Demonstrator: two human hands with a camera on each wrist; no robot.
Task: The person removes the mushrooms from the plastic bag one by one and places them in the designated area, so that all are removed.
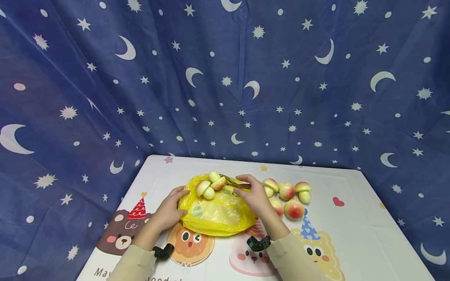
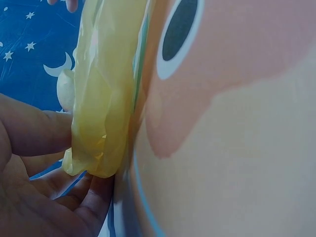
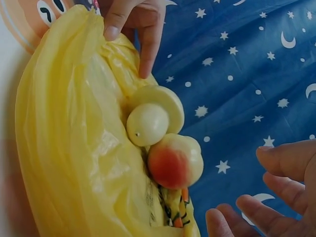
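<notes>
A yellow plastic bag (image 1: 218,216) lies spread on the table. Two mushroom-shaped pieces, a nearer one (image 1: 202,188) and a farther one (image 1: 218,183), rest on its far part, each with a red-tinted cap and a pale green rounded stem. My left hand (image 1: 170,210) rests against the bag's left end, thumb on the near side and index finger extended along the far side. My right hand (image 1: 254,197) is over the bag's right end, its fingers spread apart. In the right wrist view that right hand (image 3: 276,197) holds nothing.
Right of the bag, several more red-and-pale mushroom-shaped pieces (image 1: 294,209) stand in a group beside my right hand. The white tablecloth (image 1: 358,238) bears printed cartoon figures. A blue curtain (image 1: 225,128) with stars and moons hangs behind the table.
</notes>
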